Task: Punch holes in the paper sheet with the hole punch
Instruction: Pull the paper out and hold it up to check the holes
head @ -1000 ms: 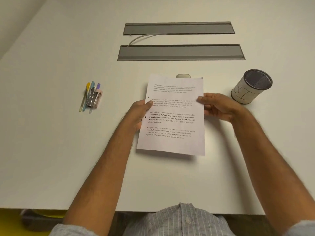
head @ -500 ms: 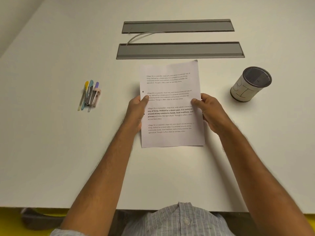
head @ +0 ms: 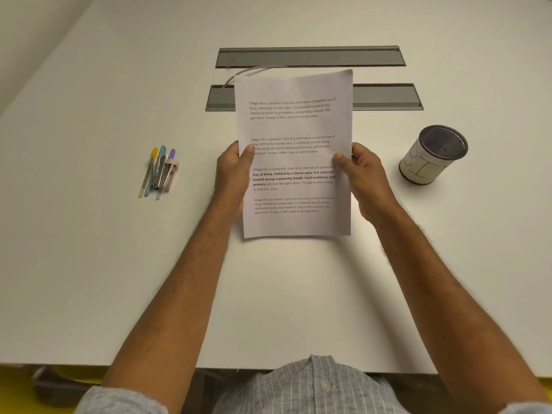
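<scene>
A white paper sheet (head: 294, 127) with four blocks of printed text is held up above the table, tilted toward me. My left hand (head: 232, 171) grips its left edge with the thumb on the front. My right hand (head: 363, 174) grips the right edge the same way. The sheet's top covers part of the nearer grey slot. No punched holes show along the left edge, where my thumb covers part of it. The hole punch is hidden; no hole punch shows on the table.
A cluster of pens with a pink and metal stapler-like tool (head: 161, 171) lies to the left. A white cylindrical mesh-topped cup (head: 433, 155) stands to the right. Two grey cable slots (head: 310, 56) with a white cable (head: 242, 73) lie at the back of the white table (head: 89, 249).
Both hands have lifted the sheet higher and away from me, tilting it more upright. A grey object seen behind the sheet's top edge a second ago is now hidden.
</scene>
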`<state>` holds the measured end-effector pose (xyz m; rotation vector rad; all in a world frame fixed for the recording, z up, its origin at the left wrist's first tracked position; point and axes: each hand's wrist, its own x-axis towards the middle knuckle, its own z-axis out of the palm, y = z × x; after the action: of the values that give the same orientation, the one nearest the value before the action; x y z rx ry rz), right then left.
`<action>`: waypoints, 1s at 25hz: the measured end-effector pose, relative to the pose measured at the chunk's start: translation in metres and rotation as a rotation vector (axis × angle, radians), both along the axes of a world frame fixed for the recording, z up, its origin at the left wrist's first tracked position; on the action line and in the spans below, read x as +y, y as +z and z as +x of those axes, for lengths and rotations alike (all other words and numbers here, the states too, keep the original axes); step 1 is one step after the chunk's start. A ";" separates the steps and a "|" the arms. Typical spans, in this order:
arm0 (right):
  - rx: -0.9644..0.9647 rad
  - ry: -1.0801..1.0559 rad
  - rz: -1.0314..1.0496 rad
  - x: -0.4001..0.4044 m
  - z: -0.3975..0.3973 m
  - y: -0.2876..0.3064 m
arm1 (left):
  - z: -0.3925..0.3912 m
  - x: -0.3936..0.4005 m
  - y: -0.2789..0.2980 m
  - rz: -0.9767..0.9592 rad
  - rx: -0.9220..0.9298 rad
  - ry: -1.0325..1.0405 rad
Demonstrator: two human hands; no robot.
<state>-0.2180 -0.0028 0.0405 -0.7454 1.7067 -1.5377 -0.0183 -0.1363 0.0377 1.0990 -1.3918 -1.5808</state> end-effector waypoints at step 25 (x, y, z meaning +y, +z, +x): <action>0.097 -0.137 -0.428 0.034 0.037 0.017 | 0.018 0.051 0.029 -0.355 0.170 -0.020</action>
<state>-0.1811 0.0312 0.0577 -0.9441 1.5378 -2.0266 -0.0006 -0.0858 0.0668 0.7253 -1.4975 -1.3391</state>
